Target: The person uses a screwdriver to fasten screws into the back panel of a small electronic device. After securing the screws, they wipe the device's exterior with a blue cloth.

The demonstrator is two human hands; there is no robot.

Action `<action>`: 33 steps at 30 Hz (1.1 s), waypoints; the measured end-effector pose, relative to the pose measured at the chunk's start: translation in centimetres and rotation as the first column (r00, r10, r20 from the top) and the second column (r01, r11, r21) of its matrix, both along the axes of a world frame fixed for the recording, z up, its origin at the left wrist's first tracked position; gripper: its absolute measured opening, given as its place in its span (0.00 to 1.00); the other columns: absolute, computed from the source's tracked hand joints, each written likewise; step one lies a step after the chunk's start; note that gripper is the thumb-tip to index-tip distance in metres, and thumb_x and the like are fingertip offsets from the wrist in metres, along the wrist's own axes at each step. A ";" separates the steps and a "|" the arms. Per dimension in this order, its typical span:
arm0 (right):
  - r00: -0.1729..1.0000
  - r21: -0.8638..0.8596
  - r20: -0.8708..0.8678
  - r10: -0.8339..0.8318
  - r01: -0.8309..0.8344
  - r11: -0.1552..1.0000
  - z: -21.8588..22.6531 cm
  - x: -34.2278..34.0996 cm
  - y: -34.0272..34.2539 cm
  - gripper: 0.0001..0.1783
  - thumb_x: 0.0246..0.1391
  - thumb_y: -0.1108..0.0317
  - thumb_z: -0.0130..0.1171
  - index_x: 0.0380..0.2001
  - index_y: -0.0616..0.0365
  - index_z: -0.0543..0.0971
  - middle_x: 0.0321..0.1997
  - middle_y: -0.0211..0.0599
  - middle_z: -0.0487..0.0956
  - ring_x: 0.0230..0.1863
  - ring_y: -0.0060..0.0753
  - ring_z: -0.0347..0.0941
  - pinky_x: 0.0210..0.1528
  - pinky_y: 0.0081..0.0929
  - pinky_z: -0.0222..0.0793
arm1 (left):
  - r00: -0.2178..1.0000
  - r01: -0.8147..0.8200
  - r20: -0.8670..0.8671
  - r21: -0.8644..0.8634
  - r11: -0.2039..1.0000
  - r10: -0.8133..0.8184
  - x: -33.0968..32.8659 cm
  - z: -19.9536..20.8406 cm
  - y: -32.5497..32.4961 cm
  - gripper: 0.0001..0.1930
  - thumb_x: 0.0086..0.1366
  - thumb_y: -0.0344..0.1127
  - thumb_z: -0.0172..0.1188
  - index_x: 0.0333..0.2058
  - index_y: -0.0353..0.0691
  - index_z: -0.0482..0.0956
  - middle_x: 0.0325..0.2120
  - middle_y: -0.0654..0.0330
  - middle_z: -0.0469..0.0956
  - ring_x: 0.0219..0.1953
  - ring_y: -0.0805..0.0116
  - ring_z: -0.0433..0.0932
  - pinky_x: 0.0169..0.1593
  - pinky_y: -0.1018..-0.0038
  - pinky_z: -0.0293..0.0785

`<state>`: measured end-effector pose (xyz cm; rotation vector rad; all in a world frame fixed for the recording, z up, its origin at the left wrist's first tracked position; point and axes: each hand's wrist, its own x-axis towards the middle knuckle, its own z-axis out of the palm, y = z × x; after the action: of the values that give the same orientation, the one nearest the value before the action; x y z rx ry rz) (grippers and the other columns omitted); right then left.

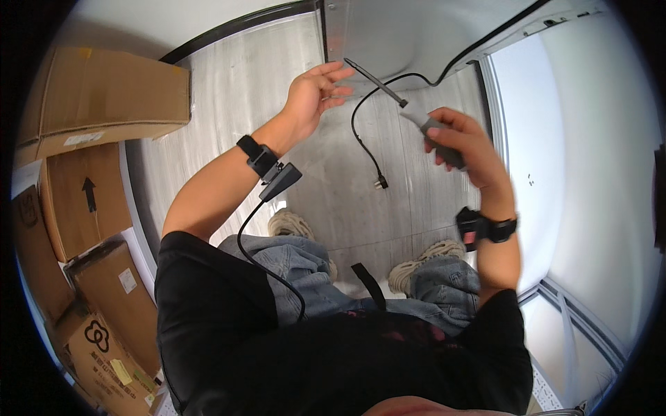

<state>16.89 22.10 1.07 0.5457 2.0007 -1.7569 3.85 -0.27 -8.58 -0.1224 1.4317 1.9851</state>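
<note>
My right hand (458,142) is closed around a grey-handled tool (442,141) with a pale, tapered front end. Just beyond that end is a slim dark rod (374,81) with a small block at its near end. From here I cannot tell whether the rod joins the tool. My left hand (316,93) has its fingers spread, and its fingertips are close to the rod's far end; contact is unclear. Behind the rod stands a metal panel (388,35). A black power cord (355,114) curves down beside it and ends in a plug (381,182) on the floor.
Cardboard boxes (114,90) are piled along the left side. A large white panel (590,159) rises at the right. Beneath me lies the grey wood-look floor (361,208), with my shoes (423,262) on it. A black cable (260,260) runs from my left wrist device (267,163).
</note>
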 end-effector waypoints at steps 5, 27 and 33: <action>0.973 0.336 0.152 0.172 -0.214 0.917 7.5 1.4 5.2 0.10 0.50 0.61 0.57 0.30 0.55 0.76 0.20 0.24 0.75 0.19 0.15 0.67 0.18 0.13 0.59 | 0.971 0.237 0.029 -0.112 0.965 -0.236 2.4 0.3 2.8 0.13 0.60 0.25 0.45 0.44 0.38 0.72 0.37 0.60 0.78 0.35 0.75 0.75 0.40 0.79 0.69; 0.442 -0.209 -0.180 -0.879 0.856 0.473 -6.9 29.5 31.4 0.12 0.55 0.63 0.51 0.36 0.62 0.74 0.25 0.32 0.76 0.21 0.18 0.69 0.19 0.14 0.63 | 0.281 0.454 -0.571 -0.629 0.631 -0.771 20.0 -9.8 46.7 0.12 0.57 0.32 0.60 0.41 0.38 0.76 0.32 0.60 0.77 0.33 0.68 0.74 0.39 0.72 0.71; 0.328 -0.131 -0.091 -0.940 0.932 0.338 -10.2 33.3 31.3 0.13 0.53 0.63 0.53 0.38 0.61 0.73 0.25 0.33 0.75 0.22 0.19 0.68 0.20 0.16 0.62 | 0.071 0.230 -0.715 -0.667 0.709 -0.695 21.4 -13.1 52.1 0.12 0.53 0.35 0.63 0.38 0.44 0.79 0.30 0.62 0.77 0.36 0.63 0.74 0.39 0.68 0.71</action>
<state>50.20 53.40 -9.12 1.9441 1.7639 -2.5038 25.27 51.79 -21.65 1.5407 2.1645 0.9980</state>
